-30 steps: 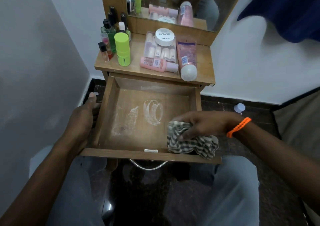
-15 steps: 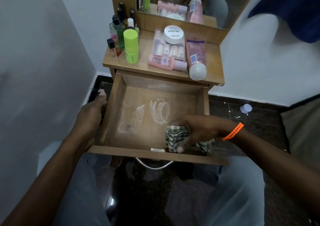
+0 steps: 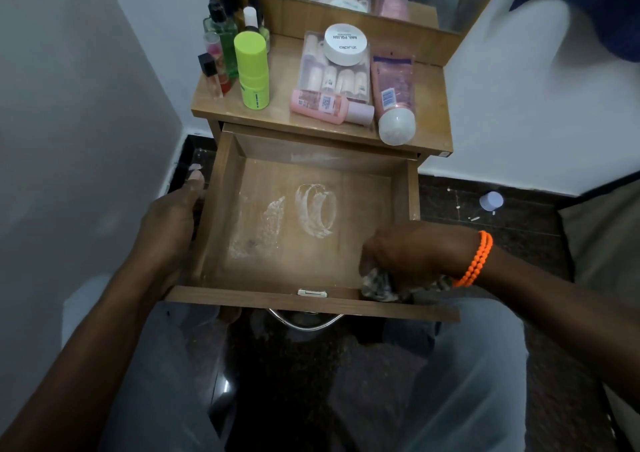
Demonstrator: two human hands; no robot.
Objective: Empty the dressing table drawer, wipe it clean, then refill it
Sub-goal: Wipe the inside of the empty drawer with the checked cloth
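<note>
Drawer is standing pulled out from the dressing table, its long axis running from the table toward the viewer, front panel nearest the knees. A metal handle is hanging below the front panel; a small metal latch plate is sitting on its inner edge.

Drawer floor is showing white powdery smears: a curved, ring-like mark near the middle and a streaked patch to its left.

Left hand is gripping the drawer's left wall from outside, thumb lying up along the top edge, fingers wrapping out of sight.

Right hand is curling down over a striped cloth, bunching it into the drawer's near right corner against the front panel. Only a crumpled part of the cloth is showing under the fingers. An orange bead bracelet is circling the right wrist.

On the tabletop: a lime-green bottle is standing upright at left, with a green liquid bottle and several small dark-capped bottles behind it. A clear case of small bottles is lying in the middle with a white round jar resting on it. A pink bottle is lying on its side, cap pointing right. A pink tube is lying with its white cap toward the viewer.

A pale cap is sitting on the dark floor at right.
</note>
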